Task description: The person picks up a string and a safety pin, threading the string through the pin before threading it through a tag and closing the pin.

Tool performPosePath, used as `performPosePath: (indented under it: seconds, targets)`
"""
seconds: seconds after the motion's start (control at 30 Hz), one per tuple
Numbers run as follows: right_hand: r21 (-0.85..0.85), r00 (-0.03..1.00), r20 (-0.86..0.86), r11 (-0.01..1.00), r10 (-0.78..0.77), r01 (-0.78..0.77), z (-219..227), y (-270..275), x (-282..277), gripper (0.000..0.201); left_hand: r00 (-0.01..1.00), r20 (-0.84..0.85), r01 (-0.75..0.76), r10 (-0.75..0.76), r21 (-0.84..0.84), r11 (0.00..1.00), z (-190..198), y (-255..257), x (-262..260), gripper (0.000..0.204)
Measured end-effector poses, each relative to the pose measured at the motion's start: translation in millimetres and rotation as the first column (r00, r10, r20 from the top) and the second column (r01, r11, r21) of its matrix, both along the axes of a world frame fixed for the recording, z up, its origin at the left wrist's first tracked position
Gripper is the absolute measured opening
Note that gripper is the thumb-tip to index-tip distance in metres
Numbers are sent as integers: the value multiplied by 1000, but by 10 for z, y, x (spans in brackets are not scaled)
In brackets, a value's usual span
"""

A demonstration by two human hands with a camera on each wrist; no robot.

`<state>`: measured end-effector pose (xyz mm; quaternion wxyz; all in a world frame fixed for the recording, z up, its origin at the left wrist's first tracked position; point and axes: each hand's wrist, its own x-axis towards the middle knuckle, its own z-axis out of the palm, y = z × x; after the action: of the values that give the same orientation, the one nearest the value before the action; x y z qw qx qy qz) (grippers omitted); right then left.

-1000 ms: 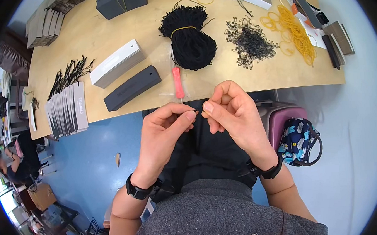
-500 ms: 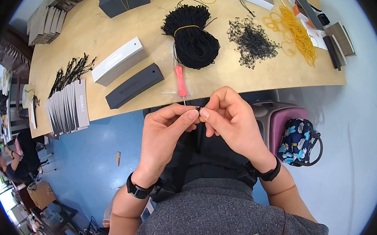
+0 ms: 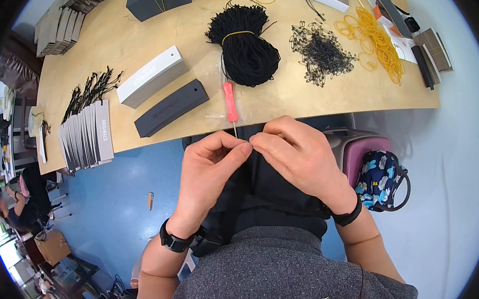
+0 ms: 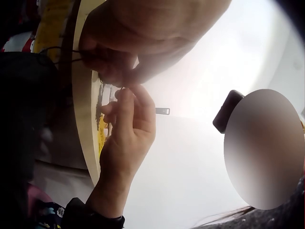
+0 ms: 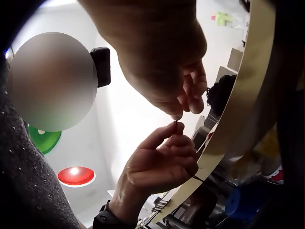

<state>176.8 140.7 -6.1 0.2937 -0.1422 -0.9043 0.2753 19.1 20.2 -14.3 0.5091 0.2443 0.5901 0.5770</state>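
In the head view the left hand [image 3: 207, 165] and right hand [image 3: 301, 156] meet at their fingertips in front of the table edge. A thin black cord [image 4: 69, 50] trails from the left hand in the left wrist view. Between the pinching thumbs and forefingers in the right wrist view is a short dark strand [image 5: 177, 122]; what it joins is hidden. Just beyond the hands, a red-handled tool [image 3: 229, 102] lies with its metal shaft over the edge. Behind it rests a banded black cord bundle [image 3: 248, 54].
On the table [image 3: 281, 105] are dark clips [image 3: 321, 53], yellow rubber bands [image 3: 381, 45], a white tag stack [image 3: 151, 78], a dark tag stack [image 3: 171, 108] and corded grey tags [image 3: 86, 137]. A patterned bag [image 3: 376, 181] sits at the right.
The right hand has come in from the right to meet the left fingertips, then turned so its back faces up more. The left hand has stayed nearly in place.
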Motion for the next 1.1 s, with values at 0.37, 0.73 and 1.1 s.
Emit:
performPosePath:
  seconds: [0.37, 0.73, 1.1]
  targets:
    - [27, 983, -87, 986, -164, 167, 26, 87, 3, 19, 926, 377, -13, 7, 12, 1000, -69, -115, -83, 16]
    - [-172, 996, -14, 981, -89, 86, -60, -215, -15, 16, 824, -562, 39, 71, 181, 983, -4, -72, 58, 21]
    - [-410, 999, -36, 912, -39, 21, 90, -92, 36, 17, 973, -215, 122, -84, 169, 978, 3, -120, 8, 9]
